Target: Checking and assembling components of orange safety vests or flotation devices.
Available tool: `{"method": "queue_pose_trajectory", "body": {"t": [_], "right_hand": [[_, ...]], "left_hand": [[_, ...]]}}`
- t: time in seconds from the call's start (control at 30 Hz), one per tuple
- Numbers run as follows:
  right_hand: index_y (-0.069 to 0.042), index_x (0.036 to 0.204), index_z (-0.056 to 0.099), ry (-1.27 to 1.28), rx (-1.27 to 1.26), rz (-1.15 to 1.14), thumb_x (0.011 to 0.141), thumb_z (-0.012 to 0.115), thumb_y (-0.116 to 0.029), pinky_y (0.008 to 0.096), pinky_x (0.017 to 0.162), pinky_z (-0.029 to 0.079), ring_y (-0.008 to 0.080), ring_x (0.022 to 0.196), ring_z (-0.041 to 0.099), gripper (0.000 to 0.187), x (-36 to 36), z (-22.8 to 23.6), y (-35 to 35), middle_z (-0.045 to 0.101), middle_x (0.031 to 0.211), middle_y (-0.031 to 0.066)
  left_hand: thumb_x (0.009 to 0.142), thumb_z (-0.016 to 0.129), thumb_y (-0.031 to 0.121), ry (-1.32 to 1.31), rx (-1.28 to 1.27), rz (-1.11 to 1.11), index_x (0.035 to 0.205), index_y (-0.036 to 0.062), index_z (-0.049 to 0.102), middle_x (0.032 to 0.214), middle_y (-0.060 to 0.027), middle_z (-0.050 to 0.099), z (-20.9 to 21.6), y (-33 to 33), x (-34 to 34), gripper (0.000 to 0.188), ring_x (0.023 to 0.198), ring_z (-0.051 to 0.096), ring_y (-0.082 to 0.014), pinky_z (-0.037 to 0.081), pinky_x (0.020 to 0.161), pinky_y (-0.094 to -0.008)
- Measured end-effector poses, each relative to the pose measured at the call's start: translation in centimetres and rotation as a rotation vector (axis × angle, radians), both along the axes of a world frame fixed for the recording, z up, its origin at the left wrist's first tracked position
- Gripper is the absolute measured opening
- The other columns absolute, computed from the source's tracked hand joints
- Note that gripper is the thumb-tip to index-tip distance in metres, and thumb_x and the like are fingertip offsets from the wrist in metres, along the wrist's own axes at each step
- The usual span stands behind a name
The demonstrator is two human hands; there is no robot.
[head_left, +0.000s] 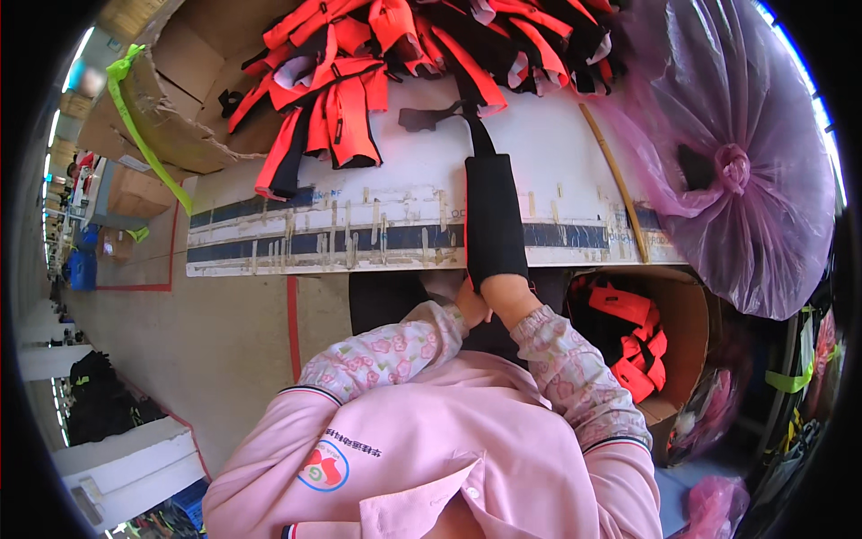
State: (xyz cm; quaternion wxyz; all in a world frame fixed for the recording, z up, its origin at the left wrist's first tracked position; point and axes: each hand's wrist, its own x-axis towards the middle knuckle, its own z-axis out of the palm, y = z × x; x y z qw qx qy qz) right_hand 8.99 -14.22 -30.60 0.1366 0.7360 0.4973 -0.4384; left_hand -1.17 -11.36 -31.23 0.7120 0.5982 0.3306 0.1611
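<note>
A long black fabric sleeve (495,216) lies over the front edge of the table, with a narrow black strap running from its far end. My right hand (505,292) reaches into or under its near end; I cannot tell which, and the fingers are hidden by the cloth. Close beside it, below the table edge, my left hand (472,304) is closed at the sleeve's near left edge, its fingers partly hidden. A heap of orange-and-black fabric pieces (355,121) covers the far part of the table, and the strap leads toward it.
The white table (404,198) has worn tape along its front. A wooden stick (618,184) lies right of the sleeve. Purple plastic bag (763,207) bulges at the right. A torn cardboard box (180,99) stands far left; another box (687,332) holds orange-and-black pieces below the table.
</note>
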Motion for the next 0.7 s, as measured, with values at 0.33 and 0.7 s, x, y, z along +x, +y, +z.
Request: {"method": "queue_pose_trajectory", "body": {"t": [0.33, 0.7], "right_hand": [[-0.005, 0.086, 0.065, -0.179, -0.15, 0.317, 0.082, 0.054, -0.027, 0.0354, 0.086, 0.041, 0.0269, 0.098, 0.053, 0.025, 1.3, 0.3, -3.1, 0.062, 0.094, 0.0092], [-0.008, 0.091, 0.063, -0.031, 0.763, 0.118, 0.085, 0.039, -0.02, 0.0438, 0.066, 0.048, 0.0339, 0.072, 0.061, 0.027, -0.2, 4.1, -0.5, 0.063, 0.078, 0.0164]], "left_hand": [[0.088, 0.047, 0.015, -0.391, 0.339, 0.189, 0.1, 0.0068, 0.051, 0.057, -0.0101, 0.056, -3.9, -0.7, 0.2, 0.015, 0.037, 0.052, -0.0205, 0.04, 0.031, -0.0324], [0.087, 0.043, 0.014, 0.047, -0.116, 0.09, 0.085, 0.0072, 0.052, 0.052, -0.0077, 0.051, -0.3, 0.3, -0.5, 0.012, 0.036, 0.049, -0.0188, 0.036, 0.031, -0.0299]]}}
